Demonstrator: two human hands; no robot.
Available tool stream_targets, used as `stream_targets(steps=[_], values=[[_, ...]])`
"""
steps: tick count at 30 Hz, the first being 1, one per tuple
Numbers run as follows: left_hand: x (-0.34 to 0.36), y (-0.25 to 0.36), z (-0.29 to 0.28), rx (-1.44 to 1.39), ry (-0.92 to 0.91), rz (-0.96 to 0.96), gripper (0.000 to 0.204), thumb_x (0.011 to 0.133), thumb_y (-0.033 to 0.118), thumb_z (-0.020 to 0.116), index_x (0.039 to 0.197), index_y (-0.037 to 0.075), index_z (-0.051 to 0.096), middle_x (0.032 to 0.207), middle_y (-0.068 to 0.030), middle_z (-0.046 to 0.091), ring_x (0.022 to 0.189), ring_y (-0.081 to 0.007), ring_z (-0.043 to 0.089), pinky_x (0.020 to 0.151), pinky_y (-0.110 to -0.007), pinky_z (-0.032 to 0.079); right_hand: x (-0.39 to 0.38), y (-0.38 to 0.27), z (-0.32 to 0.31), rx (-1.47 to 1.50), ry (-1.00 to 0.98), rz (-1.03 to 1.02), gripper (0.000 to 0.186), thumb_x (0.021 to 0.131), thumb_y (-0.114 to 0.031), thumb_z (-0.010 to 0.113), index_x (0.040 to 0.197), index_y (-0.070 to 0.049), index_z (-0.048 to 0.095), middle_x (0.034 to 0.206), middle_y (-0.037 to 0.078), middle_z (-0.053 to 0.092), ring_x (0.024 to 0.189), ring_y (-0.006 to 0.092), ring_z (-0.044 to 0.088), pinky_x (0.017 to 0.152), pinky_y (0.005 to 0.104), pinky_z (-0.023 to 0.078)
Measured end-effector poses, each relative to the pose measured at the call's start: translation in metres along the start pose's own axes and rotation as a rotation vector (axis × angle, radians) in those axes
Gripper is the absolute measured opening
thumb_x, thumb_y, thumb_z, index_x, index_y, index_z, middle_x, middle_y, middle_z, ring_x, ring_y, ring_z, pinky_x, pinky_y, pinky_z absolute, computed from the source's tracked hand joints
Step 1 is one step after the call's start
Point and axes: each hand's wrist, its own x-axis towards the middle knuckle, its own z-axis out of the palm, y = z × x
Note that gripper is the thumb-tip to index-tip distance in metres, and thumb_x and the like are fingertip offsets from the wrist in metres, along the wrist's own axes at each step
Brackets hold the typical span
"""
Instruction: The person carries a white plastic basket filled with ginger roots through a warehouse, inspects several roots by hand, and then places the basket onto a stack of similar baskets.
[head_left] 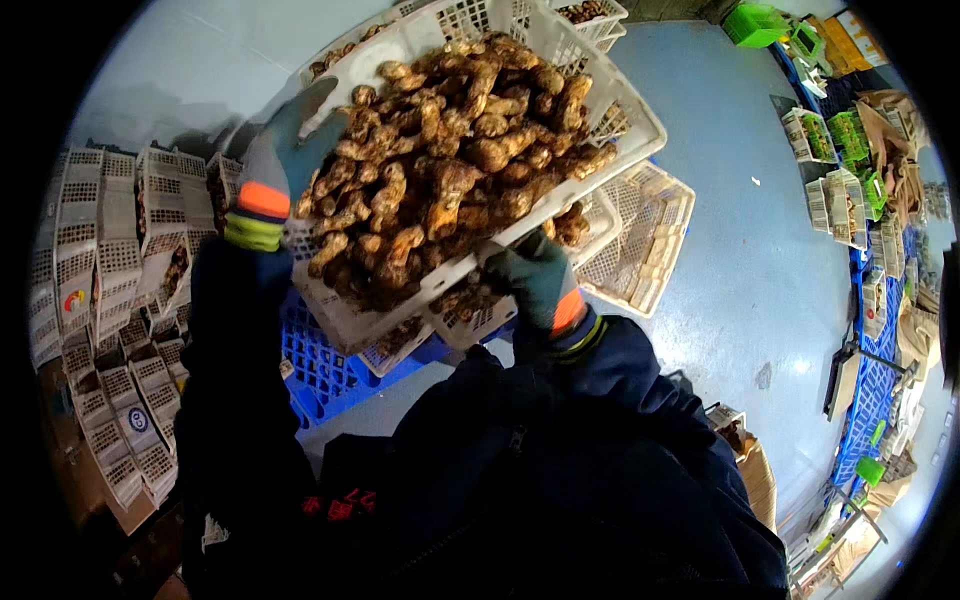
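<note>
- A white plastic crate (560, 210) heaped with brown, knobby mushrooms (450, 170) sits at a slant at the far middle, directly in front of the wearer.
- The gloved left hand (290, 155) holds the crate's left side, its fingers partly blurred; the gloved right hand (535, 280) is closed around the near rim. Both grey gloves have orange and yellow-green cuffs.
- Beneath it, more mushrooms show in a lower crate (600, 225), above a blue pallet (320, 360); a pale crate (675, 215) lies just right.
- Markings: small red characters (340, 503) on the wearer's dark clothing; to the left, stacked white crates (105, 230) carry a round blue-and-white emblem (138, 419) and a red-and-yellow mark (74, 300).
- The floor (720, 180) is smooth, blue-grey and shiny, with a dark smudge (764, 376) at the right.
- Along the room's right side: green crates (755, 25), white crates, brown sheeting (888, 150) and blue pallets (872, 395).
</note>
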Motion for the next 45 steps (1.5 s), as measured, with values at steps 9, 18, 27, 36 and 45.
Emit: stream_targets(steps=[9,18,27,36,45], values=[[-0.239,0.028,0.024,0.921,-0.095,0.230,0.058,0.072,0.023,0.067,0.127,0.019,0.049,0.049,-0.0021,0.045,0.047,-0.0185,0.053,0.042,-0.033,0.044,-0.015,0.042,0.019,0.095,-0.062,-0.104,0.018,0.080,-0.014,0.062,0.084,0.003,0.060,0.070,0.010,0.063,0.058,0.0174,0.061,0.053,0.0270,0.050],[-0.227,0.035,0.015,0.606,-0.067,0.407,0.047,0.075,0.020,0.067,0.120,0.012,0.055,0.061,-0.0128,0.060,0.048,-0.0266,0.056,0.048,-0.036,0.045,-0.027,0.107,-0.047,-0.707,-0.101,-0.093,0.036,0.081,-0.021,0.061,0.110,-0.001,0.056,0.090,0.013,0.065,0.079,0.0219,0.064,0.067,0.0300,0.052],[-0.219,0.076,0.005,0.697,-0.093,0.401,0.043,0.072,0.015,0.070,0.113,0.007,0.060,0.064,-0.0141,0.061,0.051,-0.0238,0.056,0.051,-0.033,0.046,0.032,0.141,-0.032,-2.162,0.153,-0.419,0.053,0.085,-0.037,0.046,0.135,-0.021,0.036,0.143,0.008,0.029,0.128,0.0304,0.030,0.100,0.0566,0.023],[-0.211,0.068,-0.004,0.770,-0.094,0.451,0.040,0.069,0.012,0.069,0.109,0.007,0.062,0.066,-0.0144,0.062,0.049,-0.0242,0.055,0.050,-0.031,0.045,0.103,0.151,-0.033,-1.791,-0.016,-0.533,0.050,0.088,-0.037,0.043,0.135,-0.021,0.036,0.139,0.006,0.037,0.125,0.0277,0.037,0.095,0.0556,0.029],[-0.207,0.061,-0.014,0.726,-0.208,0.232,0.051,0.070,0.027,0.067,0.119,0.017,0.055,0.062,-0.0102,0.059,0.052,-0.0259,0.056,0.054,-0.037,0.046,0.047,0.162,-0.036,-1.931,-0.105,-0.135,0.053,0.082,-0.049,0.050,0.131,-0.031,0.039,0.127,0.008,0.049,0.101,0.0298,0.057,0.072,0.0459,0.046]])
